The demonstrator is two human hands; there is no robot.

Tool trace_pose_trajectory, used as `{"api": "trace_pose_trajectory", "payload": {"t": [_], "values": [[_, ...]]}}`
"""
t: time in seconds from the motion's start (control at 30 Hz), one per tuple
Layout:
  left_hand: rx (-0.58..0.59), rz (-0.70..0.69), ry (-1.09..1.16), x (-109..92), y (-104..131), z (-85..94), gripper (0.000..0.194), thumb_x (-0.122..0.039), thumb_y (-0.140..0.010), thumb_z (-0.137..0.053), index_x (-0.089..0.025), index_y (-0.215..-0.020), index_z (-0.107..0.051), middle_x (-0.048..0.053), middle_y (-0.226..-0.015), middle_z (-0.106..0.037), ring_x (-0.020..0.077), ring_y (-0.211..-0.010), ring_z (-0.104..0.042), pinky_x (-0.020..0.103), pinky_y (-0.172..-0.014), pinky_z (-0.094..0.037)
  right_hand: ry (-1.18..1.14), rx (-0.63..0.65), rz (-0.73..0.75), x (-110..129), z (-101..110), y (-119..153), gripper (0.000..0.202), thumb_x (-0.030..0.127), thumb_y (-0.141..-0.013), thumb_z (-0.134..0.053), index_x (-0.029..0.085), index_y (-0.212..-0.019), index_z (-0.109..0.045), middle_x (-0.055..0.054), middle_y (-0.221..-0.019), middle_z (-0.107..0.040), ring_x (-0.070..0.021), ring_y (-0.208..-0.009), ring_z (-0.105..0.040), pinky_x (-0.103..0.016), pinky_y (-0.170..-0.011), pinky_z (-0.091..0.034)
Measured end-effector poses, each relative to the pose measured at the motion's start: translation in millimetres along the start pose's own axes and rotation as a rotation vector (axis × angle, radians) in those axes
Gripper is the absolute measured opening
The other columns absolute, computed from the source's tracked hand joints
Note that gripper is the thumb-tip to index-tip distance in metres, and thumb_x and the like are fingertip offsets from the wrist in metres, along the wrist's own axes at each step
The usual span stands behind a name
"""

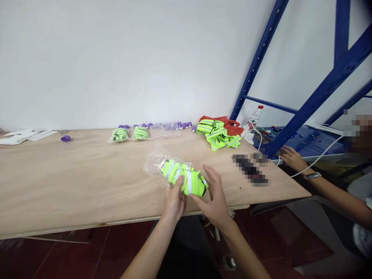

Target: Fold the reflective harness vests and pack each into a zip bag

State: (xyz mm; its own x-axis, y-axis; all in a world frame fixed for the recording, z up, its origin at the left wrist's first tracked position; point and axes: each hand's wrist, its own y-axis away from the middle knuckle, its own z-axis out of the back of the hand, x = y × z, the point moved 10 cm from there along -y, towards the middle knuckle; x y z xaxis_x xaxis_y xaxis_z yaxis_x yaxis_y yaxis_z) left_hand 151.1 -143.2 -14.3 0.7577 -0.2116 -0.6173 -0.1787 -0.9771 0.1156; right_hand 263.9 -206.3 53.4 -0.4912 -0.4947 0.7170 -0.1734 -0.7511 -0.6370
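Note:
A folded yellow-green reflective strap bundle (193,183) lies partly inside a clear plastic bag (158,162), above the front part of the wooden table. My left hand (174,199) grips the bagged bundle from below, its thumb on top near the bag's mouth. At the bundle's uncovered right end is my right hand (215,197), thumb and fingers curved around that end with a gap between them. The bag's closed end points to the upper left.
On the wooden table (72,182) lie two bagged strap bundles (120,134), purple items (184,125), loose straps (219,135) on a red bag, and white sheets (23,135). Blue shelving (319,85) and another person's arm (328,188) are at the right.

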Motion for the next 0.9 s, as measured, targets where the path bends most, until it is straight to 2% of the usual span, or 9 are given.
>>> {"api": "trace_pose_trajectory", "payload": {"t": [0.1, 0.2, 0.3, 0.37, 0.53, 0.63, 0.73, 0.9], "values": [[-0.009, -0.023, 0.011, -5.0, 0.5, -1.6, 0.054, -0.036, -0.071, -0.087, -0.014, -0.117, -0.07, 0.013, -0.116, -0.074, 0.0292, -0.109, -0.07, 0.036, -0.093, -0.057, -0.144, -0.185, -0.158, -21.9, 4.8, 15.9, 0.069, 0.025, -0.082, -0.076, 0.026, -0.144, -0.047, -0.013, -0.142, -0.055, -0.0286, -0.135, -0.052, -0.045, -0.107, -0.051], [-0.048, -0.087, -0.005, -10.4, 0.8, 2.8, 0.056, -0.038, -0.07, -0.087, -0.015, -0.118, -0.069, 0.012, -0.113, -0.075, 0.0285, -0.106, -0.071, 0.036, -0.091, -0.057, -0.098, -0.141, -0.147, -22.5, -7.5, 26.4, 0.059, 0.022, -0.085, -0.072, 0.025, -0.141, -0.055, -0.012, -0.14, -0.06, -0.0288, -0.132, -0.055, -0.047, -0.11, -0.048], [-0.06, -0.16, -0.062, -18.1, -1.2, 7.6, 0.052, -0.037, -0.067, -0.089, -0.015, -0.11, -0.071, 0.01, -0.107, -0.076, 0.0271, -0.097, -0.074, 0.035, -0.086, -0.058, -0.046, -0.049, -0.044, -14.1, -18.1, 32.0, 0.064, 0.017, -0.087, -0.068, 0.027, -0.147, -0.049, -0.01, -0.148, -0.054, -0.0287, -0.136, -0.052, -0.048, -0.113, -0.046], [-0.034, -0.195, -0.121, -22.8, -3.5, 7.1, 0.047, -0.036, -0.066, -0.089, -0.014, -0.103, -0.072, 0.01, -0.102, -0.077, 0.026, -0.091, -0.074, 0.033, -0.081, -0.059, -0.045, -0.057, -0.02, -14.2, -18.9, 34.5, 0.064, 0.016, -0.088, -0.067, 0.027, -0.148, -0.049, -0.009, -0.147, -0.055, -0.0284, -0.135, -0.053, -0.047, -0.112, -0.047], [-0.007, -0.323, -0.249, -37.2, -2.1, 0.8, 0.044, -0.036, -0.065, -0.089, -0.013, -0.099, -0.073, 0.009, -0.093, -0.077, 0.0225, -0.079, -0.073, 0.029, -0.072, -0.058, -0.217, -0.108, -0.123, -28.2, -24.1, 33.0, 0.056, 0.021, -0.088, -0.07, 0.024, -0.143, -0.057, -0.01, -0.142, -0.06, -0.029, -0.128, -0.061, -0.045, -0.108, -0.052], [0.03, -0.285, -0.305, -32.3, 0.3, -6.9, 0.044, -0.039, -0.064, -0.089, -0.012, -0.096, -0.074, 0.009, -0.089, -0.077, 0.0223, -0.076, -0.072, 0.029, -0.07, -0.058, -0.373, -0.154, -0.237, -35.1, -25.4, 28.8, 0.05, 0.026, -0.087, -0.073, 0.021, -0.136, -0.063, -0.011, -0.134, -0.067, -0.0293, -0.119, -0.066, -0.044, -0.1, -0.058], [0.093, -0.219, -0.319, -24.2, 1.9, -13.9, 0.043, -0.04, -0.065, -0.089, -0.013, -0.094, -0.074, 0.009, -0.09, -0.077, 0.0239, -0.081, -0.072, 0.031, -0.075, -0.057, -0.47, -0.24, -0.342, -40.8, -22.8, 26.4, 0.048, 0.029, -0.082, -0.077, 0.02, -0.128, -0.068, -0.011, -0.125, -0.072, -0.029, -0.111, -0.07, -0.045, -0.093, -0.061], [0.148, -0.154, -0.276, -19.9, -1.1, -16.6, 0.057, -0.031, -0.059, -0.093, -0.016, -0.108, -0.069, 0.009, -0.1, -0.076, 0.0258, -0.092, -0.071, 0.032, -0.081, -0.056, -0.579, -0.477, -0.405, -53.0, -13.5, 29.6, 0.05, 0.03, -0.074, -0.083, 0.021, -0.121, -0.067, -0.012, -0.128, -0.069, -0.0269, -0.115, -0.068, -0.044, -0.097, -0.058]]}}
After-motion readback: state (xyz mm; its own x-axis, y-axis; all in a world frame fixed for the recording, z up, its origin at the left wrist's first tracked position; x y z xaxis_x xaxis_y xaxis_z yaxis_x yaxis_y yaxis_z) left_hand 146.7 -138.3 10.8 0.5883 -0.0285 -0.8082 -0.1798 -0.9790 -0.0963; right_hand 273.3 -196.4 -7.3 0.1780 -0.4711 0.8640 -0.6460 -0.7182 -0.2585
